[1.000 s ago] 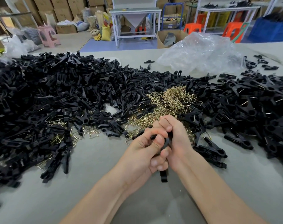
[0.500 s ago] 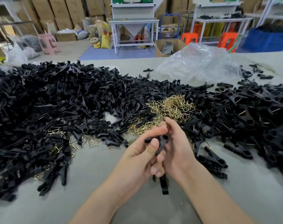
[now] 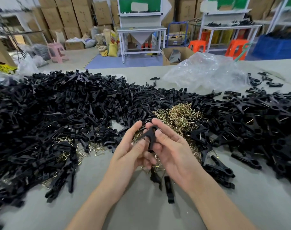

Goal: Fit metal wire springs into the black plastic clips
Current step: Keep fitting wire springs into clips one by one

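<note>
Black clip (image 3: pixel 151 136) between left hand (image 3: pixel 129 152), right hand (image 3: pixel 173 146)

A black plastic clip (image 3: pixel 151 136) stands nearly upright, pinched between the left hand (image 3: pixel 129 151) and the right hand (image 3: pixel 173 150). Loose black clips (image 3: pixel 58 113) lie heaped from its 9 o'clock round to its 3 o'clock. Tangled brass-coloured wire springs (image 3: pixel 179 113) are piled at its 1 o'clock.

Pinching black clip (image 3: pixel 150 135) between left hand (image 3: pixel 129 152) and right hand (image 3: pixel 173 151), hovering over springs (image 3: pixel 180 113) heaped among loose clips (image 3: pixel 58 113) on table (image 3: pixel 141 213).
</note>
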Demonstrator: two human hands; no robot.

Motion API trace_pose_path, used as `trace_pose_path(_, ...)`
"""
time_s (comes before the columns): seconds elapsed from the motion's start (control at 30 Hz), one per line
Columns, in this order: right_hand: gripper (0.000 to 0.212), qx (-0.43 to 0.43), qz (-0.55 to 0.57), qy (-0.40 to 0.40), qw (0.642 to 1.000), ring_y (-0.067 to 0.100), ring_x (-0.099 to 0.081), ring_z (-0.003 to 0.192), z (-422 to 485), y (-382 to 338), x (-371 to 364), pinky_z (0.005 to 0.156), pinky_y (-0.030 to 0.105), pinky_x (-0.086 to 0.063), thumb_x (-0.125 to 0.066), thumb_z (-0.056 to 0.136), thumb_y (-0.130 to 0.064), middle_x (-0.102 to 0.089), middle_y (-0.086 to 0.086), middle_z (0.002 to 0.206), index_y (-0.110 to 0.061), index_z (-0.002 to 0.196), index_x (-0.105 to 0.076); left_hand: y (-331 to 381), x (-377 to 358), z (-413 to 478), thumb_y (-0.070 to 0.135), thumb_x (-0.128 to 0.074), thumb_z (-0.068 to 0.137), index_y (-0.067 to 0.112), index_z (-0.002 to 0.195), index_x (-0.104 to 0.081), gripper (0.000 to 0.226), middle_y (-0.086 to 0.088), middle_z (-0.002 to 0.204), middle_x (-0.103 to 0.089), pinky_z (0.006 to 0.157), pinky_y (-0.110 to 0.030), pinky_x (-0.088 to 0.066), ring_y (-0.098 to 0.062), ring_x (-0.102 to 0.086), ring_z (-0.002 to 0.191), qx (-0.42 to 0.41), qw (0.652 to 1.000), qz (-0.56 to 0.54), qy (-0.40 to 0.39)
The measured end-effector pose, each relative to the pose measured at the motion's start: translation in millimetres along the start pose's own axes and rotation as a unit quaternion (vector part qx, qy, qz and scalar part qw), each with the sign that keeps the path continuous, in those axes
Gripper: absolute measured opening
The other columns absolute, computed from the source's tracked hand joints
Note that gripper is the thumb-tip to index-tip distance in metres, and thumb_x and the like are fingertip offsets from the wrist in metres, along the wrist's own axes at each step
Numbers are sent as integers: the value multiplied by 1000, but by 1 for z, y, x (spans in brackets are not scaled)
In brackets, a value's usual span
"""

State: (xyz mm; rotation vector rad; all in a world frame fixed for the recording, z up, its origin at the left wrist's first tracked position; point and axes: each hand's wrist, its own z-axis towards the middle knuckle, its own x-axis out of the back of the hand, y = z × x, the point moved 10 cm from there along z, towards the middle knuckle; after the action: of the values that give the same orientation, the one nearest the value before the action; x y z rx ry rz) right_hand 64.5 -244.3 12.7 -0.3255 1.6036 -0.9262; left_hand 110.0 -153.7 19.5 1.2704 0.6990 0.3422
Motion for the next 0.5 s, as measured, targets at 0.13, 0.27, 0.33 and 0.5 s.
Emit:
trace_pose_path(0.13, 34, 35, 32, 31, 998, 24, -70, 109, 2, -16, 14, 94, 34, -58, -65, 86, -5, -71, 15, 125, -11, 117, -76, 0, 11, 2, 30, -52, 93, 30, 137, -54, 44, -22, 96, -72, 56, -31, -50, -25, -63, 68, 11, 999, 1, 35)
trace_pose_path(0.27, 34, 42, 42, 40, 997, 23, -70, 112, 1, -19, 16, 98, 34, -56, -66, 85, -4, -71, 14, 125, -9, 117, -75, 5, 13, -1, 38, -55, 93, 34, 126, -61, 34, -10, 95, -72, 59, -27, -50, -21, -62, 71, -15, 996, 69, 62)
trace_pose_path(0.33, 35, 43, 42, 54, 997, 22, -71, 110, 1, -19, 18, 94, 31, -58, -67, 82, -2, -72, 14, 123, -9, 115, -75, 13, 16, -4, 44, -61, 91, 41, 123, -60, 32, 2, 98, -70, 63, -20, -49, -12, -63, 74, -59, 974, 197, 98)
trace_pose_path(0.5, 33, 44, 15, 62, 997, 21, -73, 101, 1, -17, 15, 86, 27, -60, -67, 79, 1, -74, 15, 117, -11, 107, -79, 25, 12, -8, 43, -74, 85, 53, 115, -54, 37, 19, 105, -61, 66, -13, -45, -9, -62, 83, -126, 909, 376, 127)
